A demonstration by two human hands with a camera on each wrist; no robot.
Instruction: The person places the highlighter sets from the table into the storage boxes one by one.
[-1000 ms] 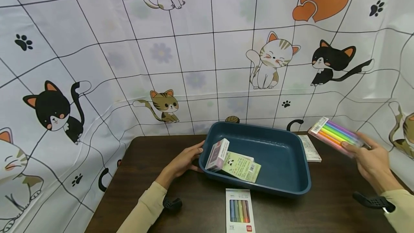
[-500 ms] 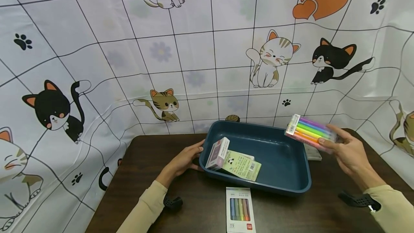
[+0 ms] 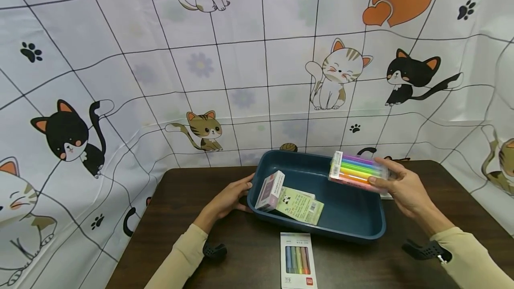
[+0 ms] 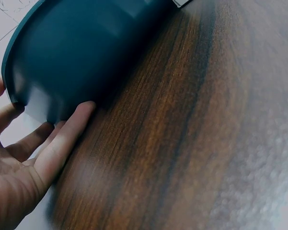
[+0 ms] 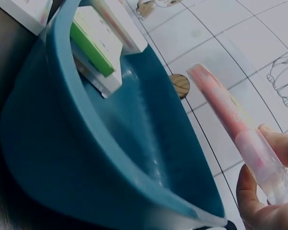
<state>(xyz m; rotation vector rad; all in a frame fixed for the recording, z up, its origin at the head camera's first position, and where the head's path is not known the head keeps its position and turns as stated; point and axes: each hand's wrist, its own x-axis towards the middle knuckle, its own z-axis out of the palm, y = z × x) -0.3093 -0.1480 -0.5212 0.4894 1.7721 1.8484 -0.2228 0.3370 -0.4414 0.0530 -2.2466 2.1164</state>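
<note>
My right hand (image 3: 407, 191) pinches a clear pack of rainbow-coloured markers (image 3: 355, 171) over the right part of a dark blue plastic bin (image 3: 349, 217). Seen edge-on in the right wrist view, the marker pack (image 5: 220, 98) is tilted, above the bin's rim and apart from it. My left hand (image 3: 230, 197) rests against the bin's left end. The left wrist view shows its fairly straight fingers (image 4: 62, 139) touching the outer wall. Inside the bin's left end, a pink-and-white box (image 3: 270, 192) leans beside a light green box (image 3: 300, 206), partly covering another white item.
A white box of coloured pens (image 3: 298, 260) lies on the dark wooden table (image 3: 241, 253) in front of the bin. Behind the bin's right side, a white item (image 3: 386, 196) is mostly hidden. A cat-print sheet (image 3: 241, 79) hangs behind the table.
My right hand has carried the marker pack leftward, from right of the bin to above its right part. The left hand and bin have stayed in place.
</note>
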